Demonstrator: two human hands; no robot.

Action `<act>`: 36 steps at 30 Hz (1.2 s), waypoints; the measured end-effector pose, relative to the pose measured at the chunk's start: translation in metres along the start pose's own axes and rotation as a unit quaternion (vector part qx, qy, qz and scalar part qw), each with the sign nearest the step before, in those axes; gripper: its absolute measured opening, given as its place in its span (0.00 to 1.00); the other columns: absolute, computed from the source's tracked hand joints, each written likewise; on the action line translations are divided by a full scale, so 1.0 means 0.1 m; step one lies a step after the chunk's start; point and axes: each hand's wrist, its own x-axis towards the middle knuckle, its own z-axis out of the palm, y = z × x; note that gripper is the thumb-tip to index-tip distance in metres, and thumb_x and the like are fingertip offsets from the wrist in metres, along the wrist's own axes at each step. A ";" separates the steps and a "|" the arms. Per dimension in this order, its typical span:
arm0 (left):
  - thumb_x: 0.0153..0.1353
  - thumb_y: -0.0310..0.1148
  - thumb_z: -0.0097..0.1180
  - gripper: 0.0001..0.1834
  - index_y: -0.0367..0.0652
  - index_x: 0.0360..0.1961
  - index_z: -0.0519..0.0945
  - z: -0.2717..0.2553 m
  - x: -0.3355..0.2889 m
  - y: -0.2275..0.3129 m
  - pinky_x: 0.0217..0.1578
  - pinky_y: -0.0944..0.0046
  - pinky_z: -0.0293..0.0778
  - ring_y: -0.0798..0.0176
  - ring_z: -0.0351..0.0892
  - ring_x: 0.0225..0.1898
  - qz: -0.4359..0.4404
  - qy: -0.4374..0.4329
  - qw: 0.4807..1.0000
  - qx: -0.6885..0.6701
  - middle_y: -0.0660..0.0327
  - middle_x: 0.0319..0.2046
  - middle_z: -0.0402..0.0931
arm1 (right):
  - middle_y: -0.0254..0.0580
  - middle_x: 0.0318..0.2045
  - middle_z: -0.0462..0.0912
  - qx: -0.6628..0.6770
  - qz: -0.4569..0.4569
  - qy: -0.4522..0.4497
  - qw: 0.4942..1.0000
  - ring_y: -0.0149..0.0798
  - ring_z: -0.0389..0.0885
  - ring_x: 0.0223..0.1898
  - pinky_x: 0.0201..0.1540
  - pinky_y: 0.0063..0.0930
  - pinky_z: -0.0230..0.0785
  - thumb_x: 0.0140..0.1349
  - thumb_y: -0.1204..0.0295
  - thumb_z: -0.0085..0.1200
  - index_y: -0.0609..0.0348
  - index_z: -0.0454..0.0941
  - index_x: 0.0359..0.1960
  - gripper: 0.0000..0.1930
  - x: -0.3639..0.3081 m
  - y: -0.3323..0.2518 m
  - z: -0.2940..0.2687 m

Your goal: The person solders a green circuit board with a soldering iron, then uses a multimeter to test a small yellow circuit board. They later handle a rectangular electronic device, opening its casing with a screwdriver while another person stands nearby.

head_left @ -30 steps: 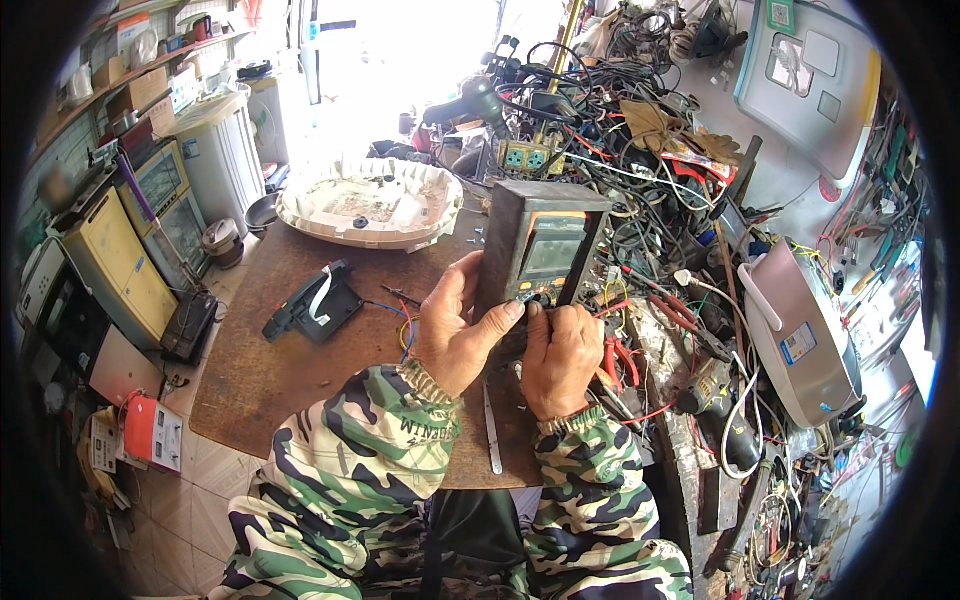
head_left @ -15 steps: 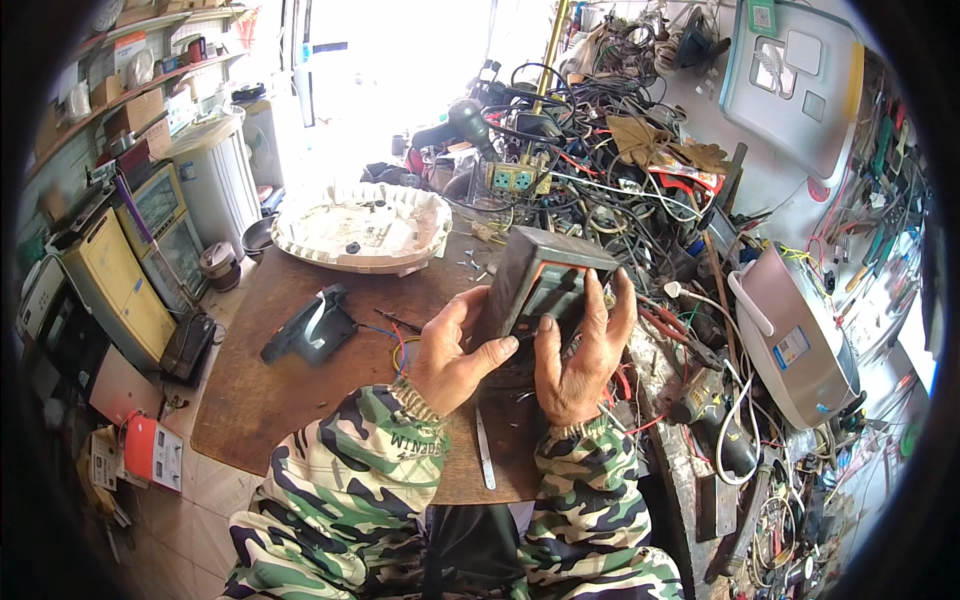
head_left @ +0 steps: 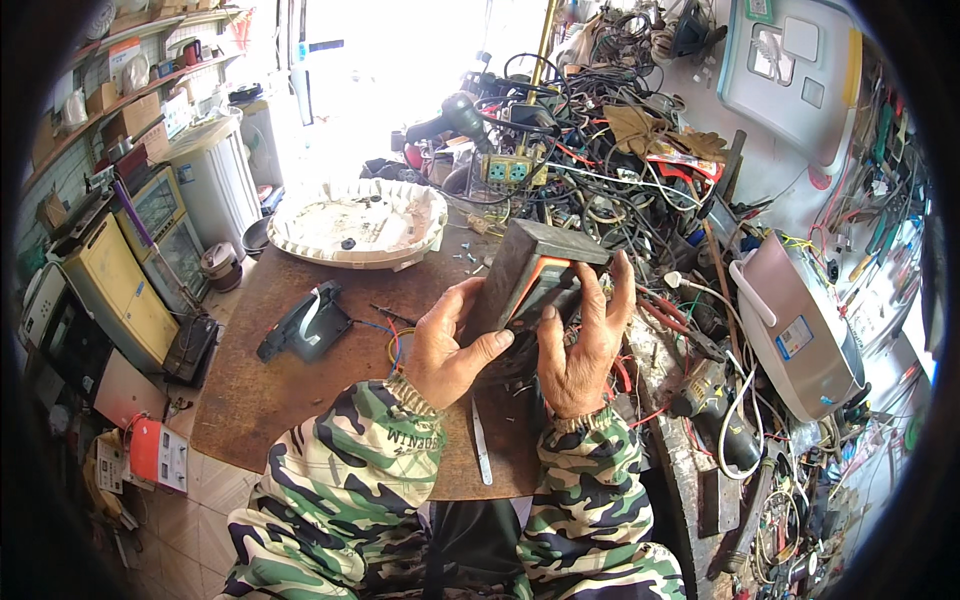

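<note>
A dark grey boxy casing [head_left: 550,240] with an orange inner edge is held up, tilted, over the wooden table. My left hand [head_left: 447,345] grips its left side, thumb toward me and fingers behind. My right hand [head_left: 580,365] closes on its right side, fingertips at the upper edge and thumb in front of the recessed face. What lies inside the recess is mostly hidden by that hand. Beneath the hands, a thin metal strip like tweezers [head_left: 481,445] lies on the table. Left of my hands are a black plastic part [head_left: 305,330] with a white strip and some coloured wires [head_left: 397,340].
A white oval plastic shell [head_left: 358,225] sits at the table's far side. Tangled cables [head_left: 600,190] and tools crowd the right, with a cordless drill [head_left: 715,410] and a beige appliance housing [head_left: 800,330]. An orange-red box device [head_left: 158,452] stands on the floor at left.
The casing has turned in my hands, so its left side shows more and its recessed face less. Both hands keep their hold; the right fingers have shifted slightly.
</note>
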 end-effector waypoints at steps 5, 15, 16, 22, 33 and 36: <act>0.66 0.26 0.67 0.36 0.28 0.70 0.64 -0.01 0.03 -0.02 0.65 0.61 0.70 0.62 0.75 0.64 0.008 0.001 1.000 -0.002 0.51 0.64 0.74 | 0.69 0.72 0.60 -0.038 -0.008 0.011 0.999 0.67 0.60 0.73 0.74 0.54 0.52 0.55 0.78 0.61 0.60 0.78 0.61 0.27 -0.08 -0.02 0.04; 0.65 0.27 0.69 0.37 0.29 0.70 0.64 0.03 0.00 0.06 0.65 0.60 0.71 0.62 0.76 0.63 -0.016 -0.009 1.000 0.018 0.51 0.63 0.75 | 0.69 0.71 0.62 0.005 -0.004 0.034 0.999 0.67 0.61 0.73 0.74 0.53 0.53 0.55 0.82 0.57 0.64 0.80 0.52 0.20 -0.03 0.04 -0.02; 0.65 0.27 0.69 0.37 0.29 0.70 0.64 0.03 0.00 0.05 0.65 0.60 0.71 0.62 0.76 0.63 -0.019 -0.008 1.000 0.020 0.51 0.63 0.75 | 0.69 0.71 0.62 -0.002 -0.007 0.035 0.999 0.67 0.61 0.73 0.74 0.53 0.53 0.55 0.81 0.56 0.64 0.80 0.51 0.19 -0.03 0.04 -0.04; 0.65 0.28 0.69 0.38 0.30 0.70 0.64 0.03 0.00 0.03 0.65 0.60 0.71 0.61 0.74 0.65 -0.013 -0.002 0.999 0.031 0.51 0.64 0.74 | 0.67 0.71 0.64 -0.007 -0.017 0.034 0.999 0.67 0.61 0.73 0.74 0.55 0.51 0.52 0.80 0.57 0.64 0.80 0.49 0.19 0.01 0.03 -0.07; 0.71 0.33 0.63 0.36 0.26 0.72 0.62 -0.01 0.03 0.05 0.67 0.60 0.66 0.60 0.72 0.66 -0.019 -0.019 0.999 0.022 0.50 0.66 0.71 | 0.64 0.70 0.68 0.052 0.014 0.030 0.998 0.63 0.65 0.72 0.73 0.51 0.55 0.56 0.79 0.55 0.64 0.81 0.43 0.13 0.04 0.01 -0.07; 0.71 0.32 0.63 0.35 0.26 0.71 0.63 0.00 0.07 0.07 0.68 0.60 0.65 0.61 0.72 0.66 0.001 -0.011 1.000 0.001 0.51 0.65 0.73 | 0.61 0.73 0.64 0.122 -0.008 0.055 0.991 0.60 0.63 0.74 0.72 0.51 0.58 0.61 0.75 0.59 0.62 0.76 0.59 0.22 -0.01 0.14 -0.04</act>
